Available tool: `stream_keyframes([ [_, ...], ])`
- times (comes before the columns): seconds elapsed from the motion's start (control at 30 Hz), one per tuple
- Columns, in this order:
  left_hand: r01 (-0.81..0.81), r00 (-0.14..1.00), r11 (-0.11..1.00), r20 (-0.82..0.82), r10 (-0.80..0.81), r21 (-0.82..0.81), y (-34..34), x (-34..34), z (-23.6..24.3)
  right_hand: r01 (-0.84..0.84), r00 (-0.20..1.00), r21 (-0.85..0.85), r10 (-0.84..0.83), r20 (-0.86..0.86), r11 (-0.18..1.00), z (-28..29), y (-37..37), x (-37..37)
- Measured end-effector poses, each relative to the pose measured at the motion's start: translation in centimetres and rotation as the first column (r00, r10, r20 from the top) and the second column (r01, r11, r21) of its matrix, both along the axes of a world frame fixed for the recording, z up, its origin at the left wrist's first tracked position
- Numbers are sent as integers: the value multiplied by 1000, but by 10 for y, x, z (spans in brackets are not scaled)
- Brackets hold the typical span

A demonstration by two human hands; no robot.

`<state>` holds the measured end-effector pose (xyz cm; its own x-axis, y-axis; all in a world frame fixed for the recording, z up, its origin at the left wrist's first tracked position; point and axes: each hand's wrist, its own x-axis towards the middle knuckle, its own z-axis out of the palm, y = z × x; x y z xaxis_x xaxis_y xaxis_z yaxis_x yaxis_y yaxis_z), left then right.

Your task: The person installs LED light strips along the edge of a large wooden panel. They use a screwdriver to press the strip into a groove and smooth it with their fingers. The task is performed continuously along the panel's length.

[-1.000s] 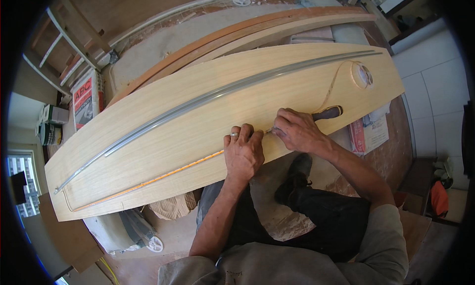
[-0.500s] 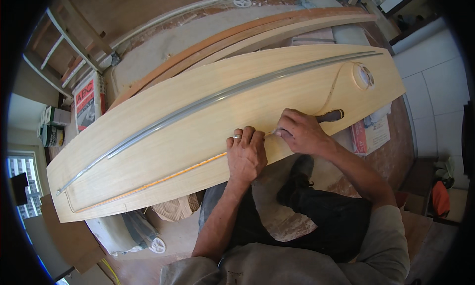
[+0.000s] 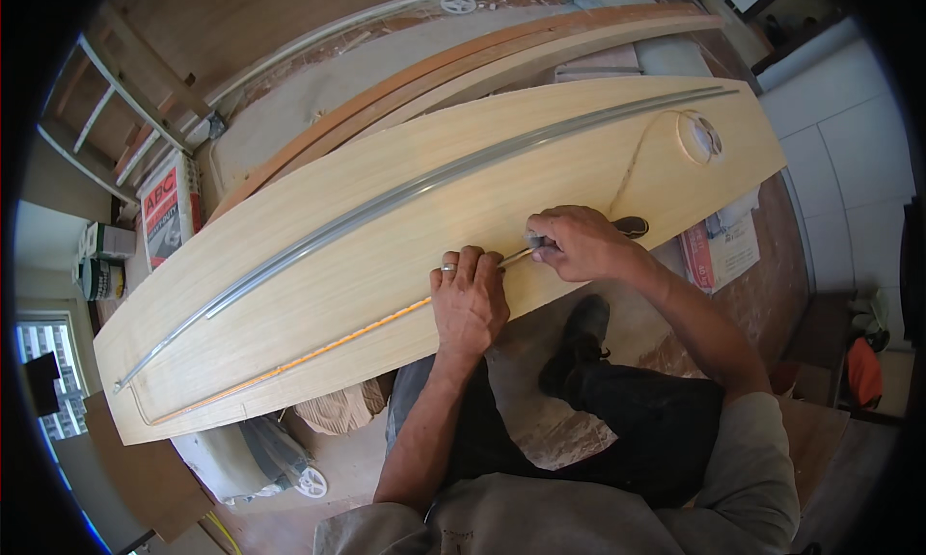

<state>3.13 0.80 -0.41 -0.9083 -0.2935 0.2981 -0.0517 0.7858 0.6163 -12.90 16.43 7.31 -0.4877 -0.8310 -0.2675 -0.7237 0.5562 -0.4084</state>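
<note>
Drawn slightly farther apart, with left hand [image 3: 470, 299] bunched, grip hidden, right hand [image 3: 584, 246] pinching small grey piece [image 3: 536, 239], orange strip [image 3: 367, 327] laid leftward, cord [image 3: 633, 172] apparently left.

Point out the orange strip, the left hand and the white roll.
Orange strip [image 3: 328, 347]: head view, mid-length.
Left hand [image 3: 470, 302]: head view, its back.
White roll [image 3: 689, 138]: head view, pale outer ring.

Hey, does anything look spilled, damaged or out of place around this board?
Nothing on the wooden board looks spilled or broken; its bowed edges are probably fisheye distortion. The one messy spot is the reddish-brown floor beside the dark shoe, blotched with pale smears, perhaps dust or dried plaster.
</note>
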Motion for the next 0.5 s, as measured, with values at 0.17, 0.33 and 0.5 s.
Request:
stream_keyframes([
  [0.17, -4, 1000, 1000, -13, 4, -7, 2, -1, 1, 60, 976, -121, -33, 215, 991, -4, -2, -9],
  [0.33, -17, 998, 1000, -62, 18, 9, 3, -1, 4, 111, 971, 49, -119, 209, 993, -8, -12, -13],
  [0.5, 19, 993, 997, -116, -10, 73, 0, 1, 2, 103, 957, 122, -132, 259, 987, -7, -22, -14],
])
